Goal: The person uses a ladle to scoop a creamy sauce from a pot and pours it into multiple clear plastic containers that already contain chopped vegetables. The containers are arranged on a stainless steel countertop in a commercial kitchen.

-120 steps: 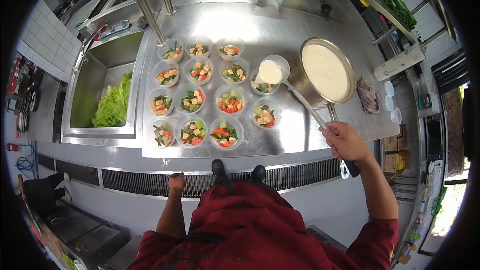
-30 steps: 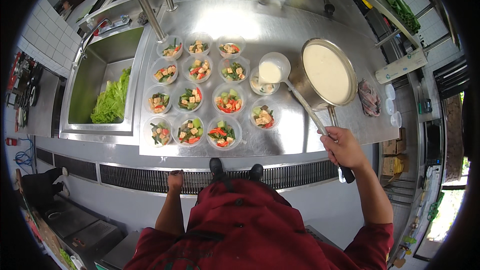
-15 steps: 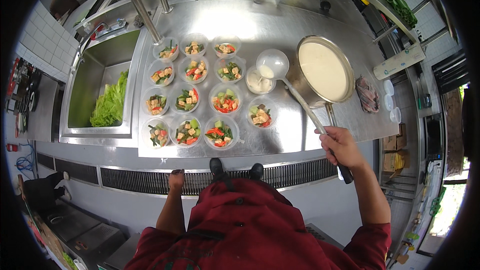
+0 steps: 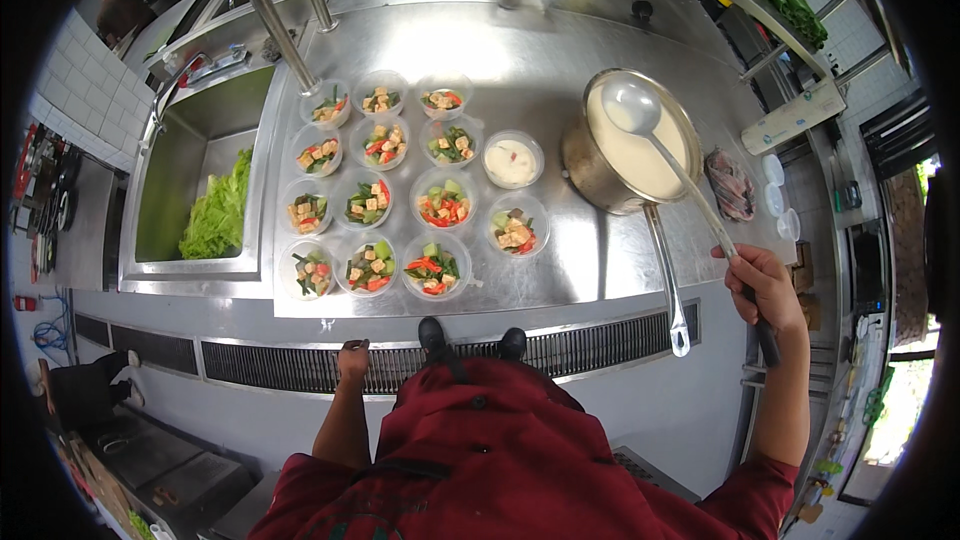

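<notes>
My right hand grips the dark handle end of a long steel ladle. The ladle's round bowl lies over the creamy white sauce in a deep steel saucepan, near its far side; I cannot tell whether it touches the sauce. The saucepan's long handle points toward me, untouched. Left of the pan, a round clear cup holds white sauce over its contents. My left hand hangs beside me below the counter edge, fingers loosely curled around nothing visible.
Several clear cups of tofu cubes, greens and red pepper stand in rows on the steel counter. Lettuce lies in the sink at left. Beyond the pan are a plastic-wrapped bundle and small white tubs.
The ladle has moved right from above the sauce cup to over the saucepan, and my right hand has shifted right with it. White sauce now covers most of that cup's contents.
</notes>
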Demonstrator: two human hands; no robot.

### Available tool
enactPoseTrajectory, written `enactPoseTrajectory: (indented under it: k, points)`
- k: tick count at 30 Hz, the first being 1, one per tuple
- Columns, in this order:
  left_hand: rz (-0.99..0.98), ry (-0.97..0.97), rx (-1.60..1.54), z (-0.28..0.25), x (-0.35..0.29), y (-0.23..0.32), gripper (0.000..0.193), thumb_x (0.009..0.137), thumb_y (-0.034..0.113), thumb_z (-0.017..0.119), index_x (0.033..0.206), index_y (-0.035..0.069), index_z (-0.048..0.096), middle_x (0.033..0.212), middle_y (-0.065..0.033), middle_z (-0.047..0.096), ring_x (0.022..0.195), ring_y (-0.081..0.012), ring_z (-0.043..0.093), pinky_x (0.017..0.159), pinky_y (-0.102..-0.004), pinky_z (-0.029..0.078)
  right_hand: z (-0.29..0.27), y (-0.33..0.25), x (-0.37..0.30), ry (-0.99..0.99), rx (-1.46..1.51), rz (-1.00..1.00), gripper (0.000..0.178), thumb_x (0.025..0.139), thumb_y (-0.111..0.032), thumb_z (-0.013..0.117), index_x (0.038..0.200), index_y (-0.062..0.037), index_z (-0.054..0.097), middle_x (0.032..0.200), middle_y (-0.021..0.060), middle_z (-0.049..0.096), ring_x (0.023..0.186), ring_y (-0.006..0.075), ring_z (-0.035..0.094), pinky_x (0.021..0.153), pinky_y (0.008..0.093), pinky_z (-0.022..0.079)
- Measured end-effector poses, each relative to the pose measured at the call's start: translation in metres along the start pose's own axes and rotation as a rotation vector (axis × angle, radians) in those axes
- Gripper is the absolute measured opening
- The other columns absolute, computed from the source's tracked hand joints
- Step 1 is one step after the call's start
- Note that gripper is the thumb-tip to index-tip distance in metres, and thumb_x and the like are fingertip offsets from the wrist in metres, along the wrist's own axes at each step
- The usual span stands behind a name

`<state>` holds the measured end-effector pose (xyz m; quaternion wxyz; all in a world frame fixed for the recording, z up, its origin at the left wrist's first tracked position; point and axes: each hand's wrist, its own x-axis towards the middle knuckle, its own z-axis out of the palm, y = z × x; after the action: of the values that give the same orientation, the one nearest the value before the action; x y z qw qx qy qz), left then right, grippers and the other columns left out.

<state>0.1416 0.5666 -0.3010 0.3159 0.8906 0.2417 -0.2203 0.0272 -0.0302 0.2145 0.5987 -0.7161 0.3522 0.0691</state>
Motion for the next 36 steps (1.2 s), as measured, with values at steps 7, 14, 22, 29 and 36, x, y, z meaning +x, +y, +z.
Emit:
enactPoseTrajectory:
  k: [7, 14, 22, 29, 36]
  points:
    - [0.027, -0.046, -0.062, 0.006, 0.002, 0.011, 0.039, 0.087, 0.035, 0.078, 0.107, 0.001, 0.073, 0.083, -0.0157, 0.075, 0.079, -0.0283, 0.073, 0.076, -0.0394, 0.056, -0.009, 0.069, 0.034, 0.31, -0.512, -0.129, 0.033, 0.097, -0.017, 0.067, 0.118, 0.0084, 0.065, 0.076, 0.0139, 0.066, 0.054, 0.0224, 0.064, 0.05, 0.0347, 0.047]
    - [0.036, -0.014, -0.014, 0.01, 0.023, -0.011, 0.04, 0.086, 0.037, 0.078, 0.106, 0.001, 0.075, 0.093, -0.0181, 0.077, 0.09, -0.0317, 0.074, 0.085, -0.04, 0.056, 0.006, 0.071, 0.042, 0.29, -0.662, -0.166, 0.03, 0.096, -0.02, 0.068, 0.105, 0.0089, 0.066, 0.077, 0.0179, 0.068, 0.06, 0.026, 0.067, 0.058, 0.0385, 0.052]
    - [0.105, 0.002, 0.018, 0.011, 0.014, -0.013, 0.04, 0.086, 0.037, 0.078, 0.105, 0.003, 0.075, 0.086, -0.0155, 0.076, 0.079, -0.0268, 0.074, 0.078, -0.0391, 0.057, 0.005, 0.031, 0.026, 0.09, -0.189, 0.049, 0.026, 0.103, -0.022, 0.061, 0.11, 0.0027, 0.066, 0.071, -0.0004, 0.052, 0.045, 0.007, 0.047, 0.039, 0.0242, 0.035]
    - [0.017, -0.076, -0.032, 0.01, -0.004, 0.013, 0.036, 0.088, 0.034, 0.078, 0.107, 0.004, 0.073, 0.081, -0.0127, 0.074, 0.067, -0.0207, 0.071, 0.068, -0.0349, 0.055, -0.009, 0.007, 0.015, 0.051, -0.002, 0.132, 0.034, 0.106, -0.021, 0.054, 0.122, 0.008, 0.061, 0.07, -0.0014, 0.053, 0.041, 0.0038, 0.041, 0.036, 0.0209, 0.03]
    - [0.046, -0.074, -0.028, 0.027, 0.015, 0.001, 0.039, 0.087, 0.035, 0.079, 0.108, 0.003, 0.073, 0.095, -0.0153, 0.076, 0.09, -0.0283, 0.073, 0.083, -0.0383, 0.055, -0.011, -0.001, -0.003, 0.037, -0.024, 0.118, 0.034, 0.106, -0.019, 0.052, 0.123, 0.0096, 0.06, 0.07, -0.0003, 0.053, 0.039, 0.0041, 0.04, 0.035, 0.0214, 0.029]
